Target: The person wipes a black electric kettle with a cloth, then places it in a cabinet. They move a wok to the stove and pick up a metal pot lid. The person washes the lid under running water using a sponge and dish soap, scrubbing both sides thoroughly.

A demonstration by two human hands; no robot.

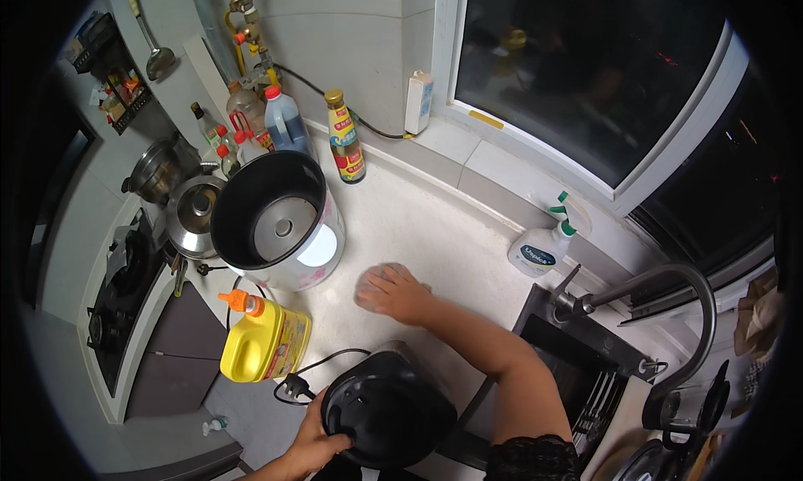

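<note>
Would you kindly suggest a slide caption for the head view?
The left hand holds a black-topped appliance while the right hand extends over the pale counter.

Dark label (537,256) on spray bottle (544,247); multicoloured label (344,128) on glass bottle (346,146); side label (288,340) (print tiny) on yellow jug (255,347).

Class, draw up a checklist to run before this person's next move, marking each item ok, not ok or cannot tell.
1. Left hand on the black appliance: ok, at its edge.
2. Right hand empty: cannot tell, palm hidden against the counter.
3. Plug out of socket: ok, loose near the jug.
4. Cooker covered: not ok, top open.
5. Jug's cap on: ok.
</note>
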